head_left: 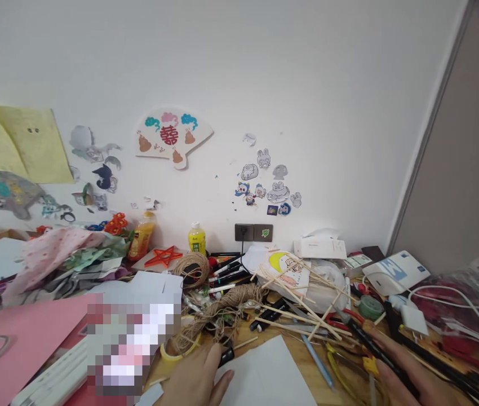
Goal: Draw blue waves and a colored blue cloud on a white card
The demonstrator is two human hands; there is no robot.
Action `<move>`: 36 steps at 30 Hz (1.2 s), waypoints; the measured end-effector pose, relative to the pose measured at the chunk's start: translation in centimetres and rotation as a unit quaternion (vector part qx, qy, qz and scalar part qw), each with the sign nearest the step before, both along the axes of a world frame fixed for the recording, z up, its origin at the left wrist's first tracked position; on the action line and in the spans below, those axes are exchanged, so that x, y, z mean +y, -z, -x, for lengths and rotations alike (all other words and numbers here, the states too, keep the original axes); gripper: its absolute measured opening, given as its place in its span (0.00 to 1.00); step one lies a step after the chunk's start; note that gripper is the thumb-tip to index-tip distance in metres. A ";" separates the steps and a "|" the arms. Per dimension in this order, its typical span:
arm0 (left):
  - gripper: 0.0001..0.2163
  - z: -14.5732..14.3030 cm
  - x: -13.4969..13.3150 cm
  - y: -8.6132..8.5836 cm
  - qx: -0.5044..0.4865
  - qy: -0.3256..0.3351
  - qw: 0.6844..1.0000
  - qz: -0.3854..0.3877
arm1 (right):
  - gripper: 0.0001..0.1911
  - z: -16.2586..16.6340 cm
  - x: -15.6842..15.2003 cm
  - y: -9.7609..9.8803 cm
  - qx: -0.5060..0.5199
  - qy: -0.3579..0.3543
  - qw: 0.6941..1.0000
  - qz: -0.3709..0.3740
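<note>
My left hand [193, 375] rests at the lower middle of the head view, over the left edge of a white sheet of paper [269, 375]. Its thumb and forefinger are apart, and a short black cylinder [226, 355] sits beside the fingertips. At the lower right, my right hand [412, 363] is closed around a slim black-handled knife [375, 347]. The knife's grey, blade-like tip points up and left, toward thin wooden sticks [328, 324]. A light blue pen [318, 361] lies between the paper and my right hand.
Twine [235, 301], markers [231, 273] and red-handled scissors [351, 316] clutter the wooden table. A roll of yellow tape [167, 352] lies near my left hand. Pink paper [32, 338] covers the left side. Bottles [197, 239] stand by the wall; a white cable [451, 290] trails at right.
</note>
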State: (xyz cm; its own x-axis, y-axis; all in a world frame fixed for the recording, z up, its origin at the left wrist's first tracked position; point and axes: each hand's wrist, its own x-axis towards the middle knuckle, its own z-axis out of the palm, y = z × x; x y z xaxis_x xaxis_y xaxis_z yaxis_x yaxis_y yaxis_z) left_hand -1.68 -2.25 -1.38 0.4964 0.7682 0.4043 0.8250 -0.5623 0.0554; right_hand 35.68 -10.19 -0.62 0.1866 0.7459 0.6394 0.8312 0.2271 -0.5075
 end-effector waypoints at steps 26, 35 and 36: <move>0.06 -1.5 0.1 0.8 -0.169 -0.013 0.963 0.209 | 0.18 2.0 0.6 0.8 0.204 -0.084 0.973 0.065; 0.06 -2.1 0.5 1.2 -0.245 0.021 0.921 0.302 | 0.06 4.0 0.2 0.7 0.279 -0.161 0.947 -0.018; 0.06 -2.2 0.4 1.2 -0.254 0.026 0.917 0.305 | 0.08 4.2 0.3 0.7 0.309 -0.186 0.933 -0.010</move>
